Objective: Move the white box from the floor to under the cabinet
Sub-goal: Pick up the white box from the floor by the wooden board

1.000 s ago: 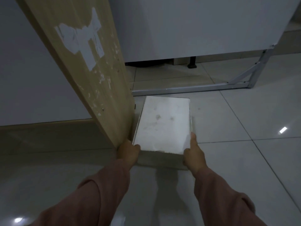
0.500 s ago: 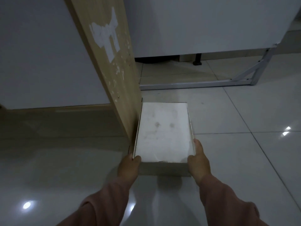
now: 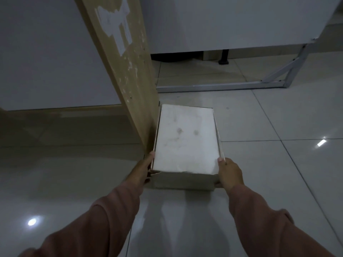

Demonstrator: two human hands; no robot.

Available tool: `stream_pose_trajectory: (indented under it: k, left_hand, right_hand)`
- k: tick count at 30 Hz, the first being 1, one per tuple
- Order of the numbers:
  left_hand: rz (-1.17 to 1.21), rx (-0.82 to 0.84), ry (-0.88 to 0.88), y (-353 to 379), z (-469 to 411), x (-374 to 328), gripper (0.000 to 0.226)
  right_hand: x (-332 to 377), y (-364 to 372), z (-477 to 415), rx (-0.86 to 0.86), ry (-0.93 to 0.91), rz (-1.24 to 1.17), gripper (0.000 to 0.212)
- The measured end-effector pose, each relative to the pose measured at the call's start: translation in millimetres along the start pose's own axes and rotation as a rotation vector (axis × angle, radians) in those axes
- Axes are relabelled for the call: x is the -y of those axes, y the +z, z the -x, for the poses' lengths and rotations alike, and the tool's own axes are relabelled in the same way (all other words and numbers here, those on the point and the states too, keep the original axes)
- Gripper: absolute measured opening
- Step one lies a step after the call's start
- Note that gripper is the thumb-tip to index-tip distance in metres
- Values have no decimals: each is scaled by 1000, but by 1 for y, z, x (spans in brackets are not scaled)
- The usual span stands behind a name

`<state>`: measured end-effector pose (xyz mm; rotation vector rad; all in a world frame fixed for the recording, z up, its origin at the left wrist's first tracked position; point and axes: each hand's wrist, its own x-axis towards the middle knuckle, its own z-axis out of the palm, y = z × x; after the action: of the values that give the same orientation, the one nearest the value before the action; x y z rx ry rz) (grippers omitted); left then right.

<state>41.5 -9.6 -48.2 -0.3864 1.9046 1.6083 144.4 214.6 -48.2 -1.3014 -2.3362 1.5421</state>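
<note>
Both hands grip the box (image 3: 186,140): left hand (image 3: 143,168) at its 8 o'clock corner, right hand (image 3: 230,173) at 4 o'clock. No readable writing; cabinet panel (image 3: 130,71) touches its 9 o'clock side.

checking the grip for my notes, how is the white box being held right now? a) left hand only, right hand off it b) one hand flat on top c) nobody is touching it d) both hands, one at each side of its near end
d: the left hand and the right hand each clasp a near corner of the white box, which sits beside the wooden panel.
</note>
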Motion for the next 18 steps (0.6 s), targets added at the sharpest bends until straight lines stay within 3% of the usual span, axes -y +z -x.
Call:
stream_pose_trajectory:
  k: [3, 7, 12, 18]
  left_hand:
    - [-97, 115, 24, 0, -6, -10, 60]
    - [-65, 209, -135, 2, -16, -17, 98]
    - [-104, 215, -254, 9, -5, -29, 128]
    - [39, 190, -231, 14, -6, -21, 75]
  right_hand:
    - [-10, -5, -9, 20, 28, -91, 34]
    - [-6, -17, -4, 49, 72, -151, 25]
    - [-6, -11, -7, 8, 33, -83, 29]
    - [-7, -4, -8, -31, 6, -31, 35]
